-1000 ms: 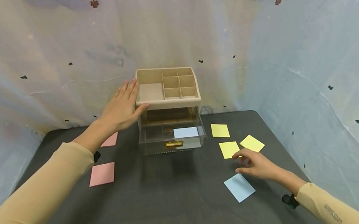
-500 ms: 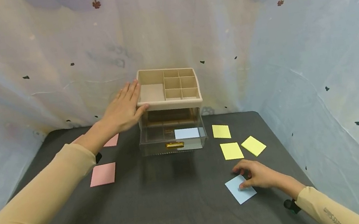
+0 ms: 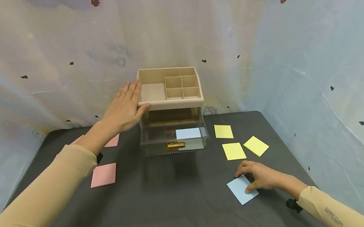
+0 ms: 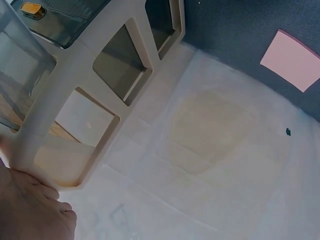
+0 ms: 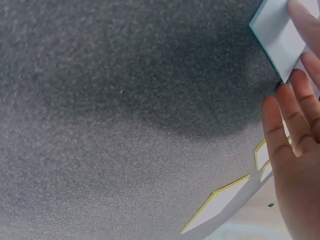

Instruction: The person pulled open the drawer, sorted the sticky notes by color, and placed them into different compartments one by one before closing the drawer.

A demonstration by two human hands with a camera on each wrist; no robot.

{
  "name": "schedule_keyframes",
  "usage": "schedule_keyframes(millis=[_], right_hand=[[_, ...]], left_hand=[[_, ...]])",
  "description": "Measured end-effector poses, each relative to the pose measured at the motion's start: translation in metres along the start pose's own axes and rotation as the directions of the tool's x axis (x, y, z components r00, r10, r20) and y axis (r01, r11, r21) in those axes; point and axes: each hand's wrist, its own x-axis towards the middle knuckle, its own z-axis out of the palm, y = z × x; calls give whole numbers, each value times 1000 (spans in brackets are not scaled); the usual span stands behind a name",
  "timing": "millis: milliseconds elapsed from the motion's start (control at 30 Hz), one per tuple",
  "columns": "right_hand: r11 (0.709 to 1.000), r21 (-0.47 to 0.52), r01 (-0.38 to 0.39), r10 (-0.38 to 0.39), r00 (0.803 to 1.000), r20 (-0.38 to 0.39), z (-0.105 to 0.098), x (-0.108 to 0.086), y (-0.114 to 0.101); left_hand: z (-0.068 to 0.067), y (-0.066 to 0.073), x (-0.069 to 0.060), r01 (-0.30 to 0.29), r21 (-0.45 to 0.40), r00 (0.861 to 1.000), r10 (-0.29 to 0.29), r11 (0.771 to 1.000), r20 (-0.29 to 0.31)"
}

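Note:
A beige organizer (image 3: 153, 92) with a compartment top stands at the back of the dark table. Its clear drawer (image 3: 159, 148) is pulled out, with a light blue pad (image 3: 188, 133) inside at the right. My left hand (image 3: 120, 109) rests on the organizer's left top edge, fingers straight; the left wrist view shows this hand (image 4: 37, 207) at the beige frame (image 4: 35, 125). At the right, my right hand (image 3: 262, 175) has its thumb on a blue sticky pad (image 3: 240, 191) and its fingers at the far edge. In the right wrist view, the hand (image 5: 300, 135) is around the blue pad (image 5: 280, 35).
Several yellow pads (image 3: 223, 131) lie right of the organizer, beyond my right hand. Pink pads (image 3: 104, 175) lie at the left, partly under my left forearm. A patterned curtain (image 3: 160, 21) hangs behind the table (image 3: 171, 226).
My right hand has moved nearer from beside the yellow pads and come onto the blue pad, thumb on top. The left hand stays on the organizer.

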Motion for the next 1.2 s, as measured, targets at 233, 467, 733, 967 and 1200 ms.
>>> schedule_keyframes(millis=[233, 467, 733, 967, 1200], right_hand=[[998, -54, 22, -22, 1000, -1, -2, 2, 2], [999, -36, 17, -17, 1000, 14, -1, 8, 2], [1000, -31, -4, 4, 1000, 6, 0, 11, 1], [1000, -4, -19, 19, 999, -32, 0, 8, -2], [998, 70, 5, 1, 996, -88, -2, 1, -3]], left_hand=[[-1, 3, -3, 10, -3, 1000, -10, 1000, -1], [2, 2, -6, 21, -4, 1000, -21, 1000, 2], [2, 2, -5, 23, 1, 1000, -23, 1000, -7], [1, 4, -4, 27, 7, 1000, -27, 1000, 0], [-1, 6, -2, 29, 5, 1000, -29, 1000, 7]])
